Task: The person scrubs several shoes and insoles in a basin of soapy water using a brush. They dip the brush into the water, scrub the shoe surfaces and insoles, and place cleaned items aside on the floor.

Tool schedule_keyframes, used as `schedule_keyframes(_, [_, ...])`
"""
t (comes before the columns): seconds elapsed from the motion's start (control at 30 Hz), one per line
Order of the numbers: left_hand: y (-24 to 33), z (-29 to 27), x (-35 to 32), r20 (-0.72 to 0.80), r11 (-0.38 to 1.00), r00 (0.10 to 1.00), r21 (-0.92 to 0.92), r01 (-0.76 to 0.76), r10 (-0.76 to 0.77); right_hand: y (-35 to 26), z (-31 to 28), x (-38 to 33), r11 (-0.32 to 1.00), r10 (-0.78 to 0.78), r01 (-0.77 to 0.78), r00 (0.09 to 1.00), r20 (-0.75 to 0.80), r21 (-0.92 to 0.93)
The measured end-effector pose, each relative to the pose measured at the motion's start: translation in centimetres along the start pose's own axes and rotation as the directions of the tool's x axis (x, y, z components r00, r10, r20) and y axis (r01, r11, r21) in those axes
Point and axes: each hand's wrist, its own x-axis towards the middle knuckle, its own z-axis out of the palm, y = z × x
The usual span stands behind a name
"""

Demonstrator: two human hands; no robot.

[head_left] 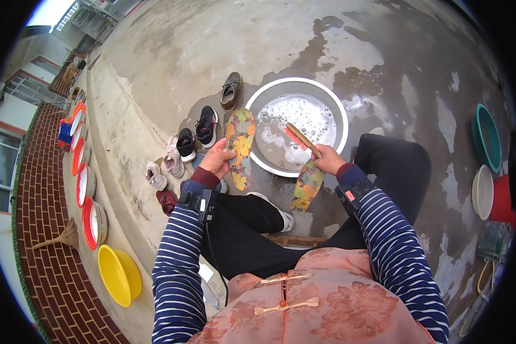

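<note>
Between the thumb and fingers of my left hand (pixel 217 159) is a flower-patterned insole (pixel 240 143), held upright by its edge at the basin's left side. My right hand (pixel 328 160) grips a scrub brush (pixel 301 139) with a wooden back and pink-red bristles, which reaches over the soapy water. A second patterned insole (pixel 308 186) hangs below that same hand, its top end under the fingers. The large metal basin (pixel 343 120) in front of me holds sudsy water with bubbles. The two insoles are apart from each other.
Several shoes, among them a grey shoe (pixel 230 90), a black sneaker (pixel 207 126) and a pink one (pixel 172 157), stand left of the basin. Yellow (pixel 120 275) and red-rimmed basins line the brick wall (pixel 46 229). A green tub (pixel 487 137) leans far right. Wet patches darken the concrete.
</note>
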Motion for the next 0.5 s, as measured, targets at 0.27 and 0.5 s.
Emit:
schedule_keyframes(0.27, [-1.9,2.0,3.1,0.108,0.991,0.994,-0.130,-0.011,0.025,2.9,3.0,-2.2,0.900,0.089,0.054,0.949,0.303,-0.433])
schedule_keyframes(0.5, [-4.0,0.2,6.8,0.173,0.974,0.985,-0.225,0.010,0.029,5.2,4.7,-2.4,0.816,0.240,0.057,0.872,0.426,-0.575])
